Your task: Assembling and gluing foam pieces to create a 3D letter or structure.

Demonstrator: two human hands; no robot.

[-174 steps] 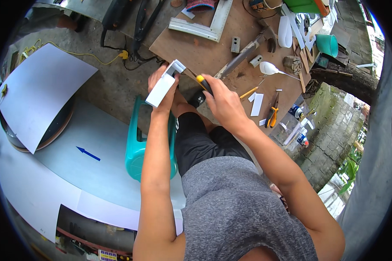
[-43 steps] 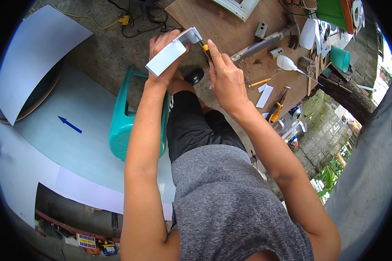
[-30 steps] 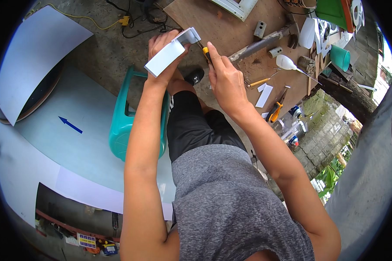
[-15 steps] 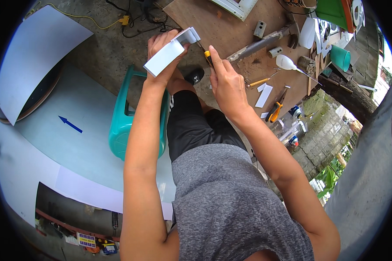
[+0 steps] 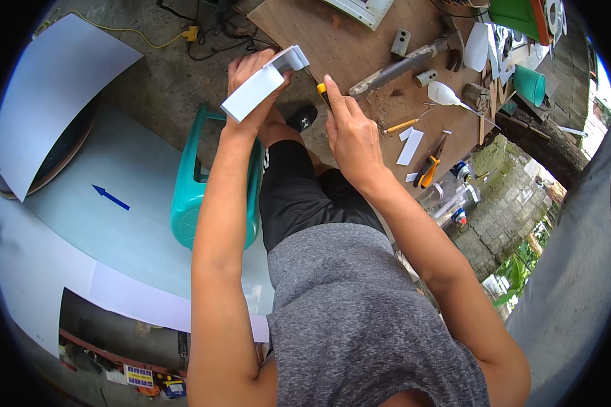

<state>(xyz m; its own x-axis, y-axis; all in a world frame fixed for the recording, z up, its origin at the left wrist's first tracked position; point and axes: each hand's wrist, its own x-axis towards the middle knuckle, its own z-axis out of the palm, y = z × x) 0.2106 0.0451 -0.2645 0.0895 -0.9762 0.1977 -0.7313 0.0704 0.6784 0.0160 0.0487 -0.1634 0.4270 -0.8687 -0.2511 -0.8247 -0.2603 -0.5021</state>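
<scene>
Across the far right stretches a brown table (image 5: 336, 51). By its left edge, the left hand (image 5: 246, 73) and the nearer right hand (image 5: 354, 134) have fingers clamped: one on a bent white piece (image 5: 252, 93), the other on a yellow-handled tool (image 5: 322, 91). Slackened grip or excess force could send the tool skidding into the left hand.

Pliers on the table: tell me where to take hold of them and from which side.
Probably by the orange-and-black handles, coming from the picture's lower edge: the pliers lie with handles pointing that way and tips pointing away. The white strip lies to their left.
</scene>
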